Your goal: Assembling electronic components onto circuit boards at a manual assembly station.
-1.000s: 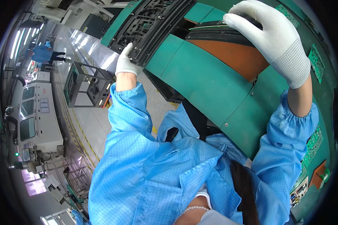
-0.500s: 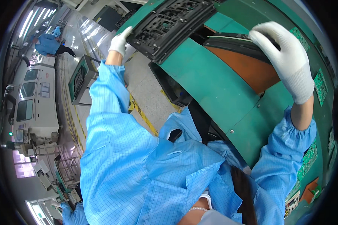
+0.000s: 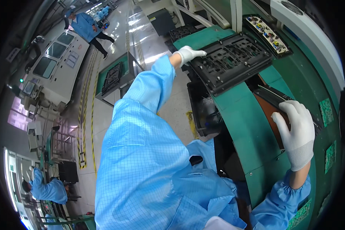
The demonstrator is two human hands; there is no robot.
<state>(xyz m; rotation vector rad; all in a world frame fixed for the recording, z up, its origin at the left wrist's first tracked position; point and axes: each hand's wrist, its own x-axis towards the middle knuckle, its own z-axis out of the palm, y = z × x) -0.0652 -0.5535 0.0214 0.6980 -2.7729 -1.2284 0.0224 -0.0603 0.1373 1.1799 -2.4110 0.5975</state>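
Note:
My left hand [image 3: 188, 55], in a white knit glove, grips the left edge of a black fixture tray [image 3: 230, 63]. The tray has many cut-outs and small metal knobs, and its left side reaches past the edge of the green bench [image 3: 241, 119]. My fingers under the tray are hidden. My right hand [image 3: 298, 132], gloved too, is beside a long black rail [image 3: 274, 94] above a brown panel [image 3: 265, 112]. Its thumb stands apart from the curved fingers, with nothing visible between them.
A long board with parts [image 3: 266, 34] lies beyond the tray. Green circuit boards [image 3: 326, 112] line the right side. A black bin [image 3: 203, 109] stands below the bench's left edge. Across the aisle are a cart with another tray [image 3: 113, 78], a white machine [image 3: 61, 57] and a walking person [image 3: 86, 27].
My view has shifted, so the bench shows lower and further right. The tray now looks flatter, with my left hand still at its left edge. My right hand's fingers remain apart.

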